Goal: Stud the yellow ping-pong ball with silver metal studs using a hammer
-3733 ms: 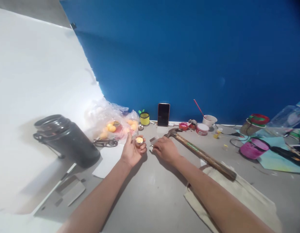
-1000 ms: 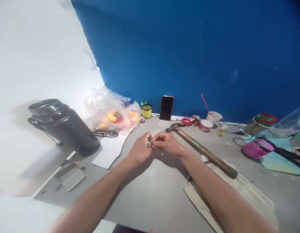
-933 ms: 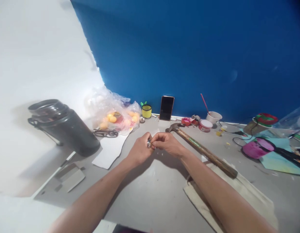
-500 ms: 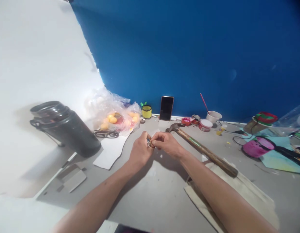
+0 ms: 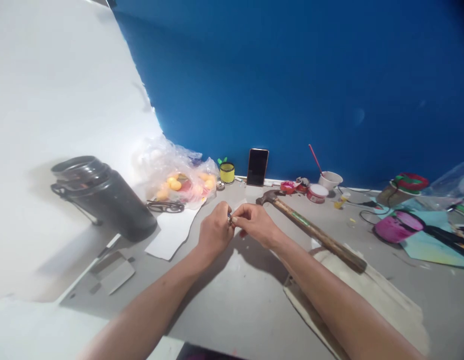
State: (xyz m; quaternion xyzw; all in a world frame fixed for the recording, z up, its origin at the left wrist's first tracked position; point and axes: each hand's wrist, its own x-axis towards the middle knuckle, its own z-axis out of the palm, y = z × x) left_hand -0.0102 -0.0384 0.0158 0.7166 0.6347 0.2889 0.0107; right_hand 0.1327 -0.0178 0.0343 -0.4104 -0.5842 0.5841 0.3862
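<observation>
In the middle of the head view my left hand (image 5: pixel 215 229) is closed around a small shiny metal piece (image 5: pixel 229 219), most of it hidden by the fingers. Its exact kind is too small to make out. My right hand (image 5: pixel 256 225) meets it from the right, thumb and forefinger pinched at the edge of the same piece. Both hands are held just above the grey table (image 5: pixel 232 305). To the right of my right hand lies a claw hammer (image 5: pixel 310 227) with a worn wooden handle, its head pointing away from me.
On the left stand a dark flask (image 5: pixel 111 200), a white paper (image 5: pixel 171 232), folded glasses (image 5: pixel 166 206) and a plastic bag (image 5: pixel 171 160) with yellow balls. Behind are a phone (image 5: pixel 258 167) and a paper cup (image 5: pixel 330 180). Right are a cloth (image 5: pixel 382 300) and a pink container (image 5: pixel 399 226).
My left hand has turned slightly, so less of the metal piece shows. Both hands have shifted a little to the left and stay together.
</observation>
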